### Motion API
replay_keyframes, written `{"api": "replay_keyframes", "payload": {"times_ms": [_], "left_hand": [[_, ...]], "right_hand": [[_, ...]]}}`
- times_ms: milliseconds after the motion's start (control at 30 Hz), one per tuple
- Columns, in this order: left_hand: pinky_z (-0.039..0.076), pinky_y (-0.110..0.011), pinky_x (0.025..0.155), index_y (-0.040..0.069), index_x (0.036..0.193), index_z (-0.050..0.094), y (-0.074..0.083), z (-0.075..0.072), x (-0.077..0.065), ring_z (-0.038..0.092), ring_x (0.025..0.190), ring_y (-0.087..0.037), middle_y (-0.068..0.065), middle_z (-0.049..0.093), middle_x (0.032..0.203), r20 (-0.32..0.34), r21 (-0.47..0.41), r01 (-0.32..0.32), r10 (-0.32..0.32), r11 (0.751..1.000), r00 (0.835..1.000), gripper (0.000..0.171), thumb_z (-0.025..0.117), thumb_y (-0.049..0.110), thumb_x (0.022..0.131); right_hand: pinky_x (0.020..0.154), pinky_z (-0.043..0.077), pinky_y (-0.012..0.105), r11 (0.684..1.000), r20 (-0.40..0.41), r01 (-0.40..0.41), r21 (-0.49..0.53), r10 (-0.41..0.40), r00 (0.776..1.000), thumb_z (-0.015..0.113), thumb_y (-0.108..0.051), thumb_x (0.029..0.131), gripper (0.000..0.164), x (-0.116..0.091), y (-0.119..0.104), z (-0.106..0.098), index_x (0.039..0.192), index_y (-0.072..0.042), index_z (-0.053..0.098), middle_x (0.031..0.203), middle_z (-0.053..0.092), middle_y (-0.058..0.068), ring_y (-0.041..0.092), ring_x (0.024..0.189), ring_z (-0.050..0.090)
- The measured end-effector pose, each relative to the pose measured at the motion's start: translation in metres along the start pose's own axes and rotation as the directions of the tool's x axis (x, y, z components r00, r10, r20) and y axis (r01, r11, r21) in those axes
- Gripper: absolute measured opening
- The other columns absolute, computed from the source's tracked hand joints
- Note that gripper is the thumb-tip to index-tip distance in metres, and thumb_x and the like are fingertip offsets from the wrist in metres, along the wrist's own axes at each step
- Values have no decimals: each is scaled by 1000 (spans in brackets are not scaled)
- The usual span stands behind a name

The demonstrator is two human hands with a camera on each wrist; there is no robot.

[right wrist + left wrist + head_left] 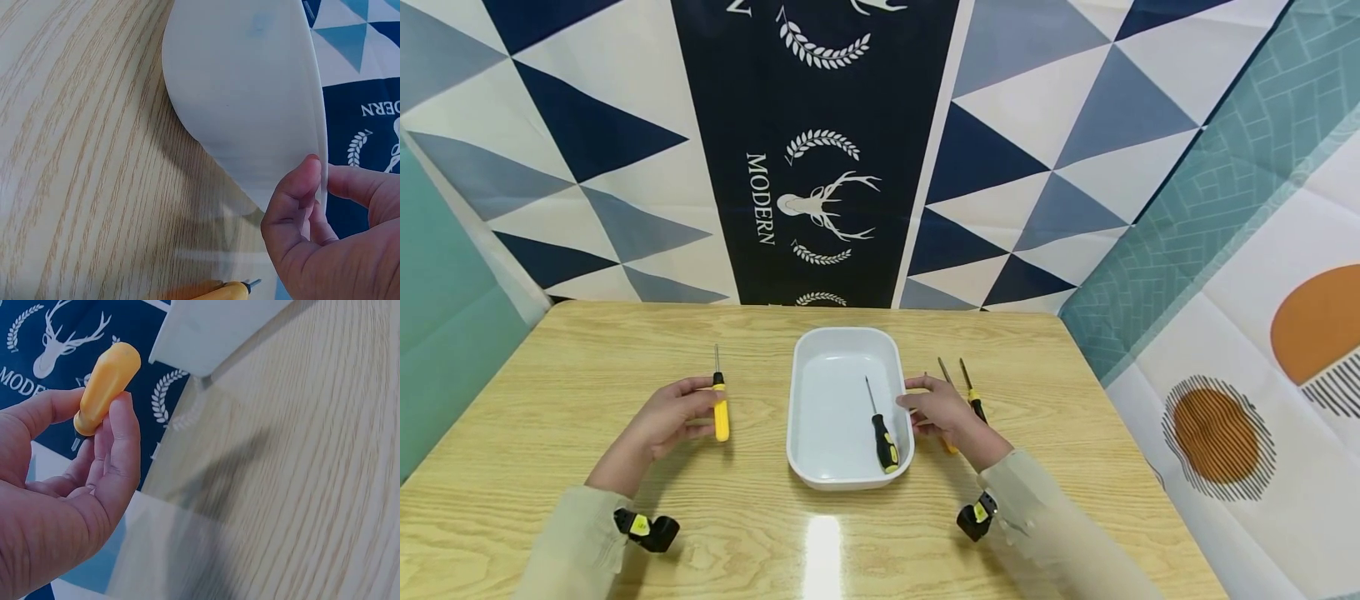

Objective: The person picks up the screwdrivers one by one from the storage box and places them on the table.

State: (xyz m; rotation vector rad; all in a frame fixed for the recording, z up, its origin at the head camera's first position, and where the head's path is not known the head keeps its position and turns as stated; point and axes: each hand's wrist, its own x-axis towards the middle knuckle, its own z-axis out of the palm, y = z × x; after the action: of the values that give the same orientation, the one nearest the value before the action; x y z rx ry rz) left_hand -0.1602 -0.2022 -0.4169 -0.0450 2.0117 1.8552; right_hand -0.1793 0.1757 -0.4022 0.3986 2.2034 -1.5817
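Observation:
My left hand (673,414) pinches a screwdriver (722,418) by its yellow handle, between thumb and fingers. The shaft points toward the back of the table; in the left wrist view the handle (109,381) is raised above the wood. A white rectangular tray (827,408) sits mid-table. On its right rim my right hand (943,412) has a pinch grip, with the thumb and fingers on either side of the wall (250,106) in the right wrist view. Inside the tray lies a black-and-yellow screwdriver (883,437), its tip toward the back.
Right of the tray lie two more screwdrivers. One has a black-and-yellow handle (976,406); the other, with a yellow handle (226,292), is partly hidden by my right hand in the head view. Patterned cloth (820,208) hangs behind the wooden table (595,350).

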Motion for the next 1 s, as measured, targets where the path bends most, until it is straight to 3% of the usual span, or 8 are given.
{"api": "replay_keyframes", "payload": {"times_ms": [567,1000], "left_hand": [[55,-25,79,-6,146,13,-15,-22,-1,59,89,-6,2,56,108,-17,44,38,-37,998,999,75,54,29,95],[55,-26,80,-3,147,14,-20,-36,-2,59,87,-5,5,56,102,-72,59,75,-71,995,995,78,57,35,93]], "right_hand": [[55,48,25,1000,-6,4,-1,-4,1000,62,-15,89,41,-1,0,1,129,-10,50,82,61,8,14,60,54],[54,47,25,999,19,12,34,-13,1000,62,-13,89,42,-4,-1,0,129,-9,49,77,60,5,12,57,53]]}}
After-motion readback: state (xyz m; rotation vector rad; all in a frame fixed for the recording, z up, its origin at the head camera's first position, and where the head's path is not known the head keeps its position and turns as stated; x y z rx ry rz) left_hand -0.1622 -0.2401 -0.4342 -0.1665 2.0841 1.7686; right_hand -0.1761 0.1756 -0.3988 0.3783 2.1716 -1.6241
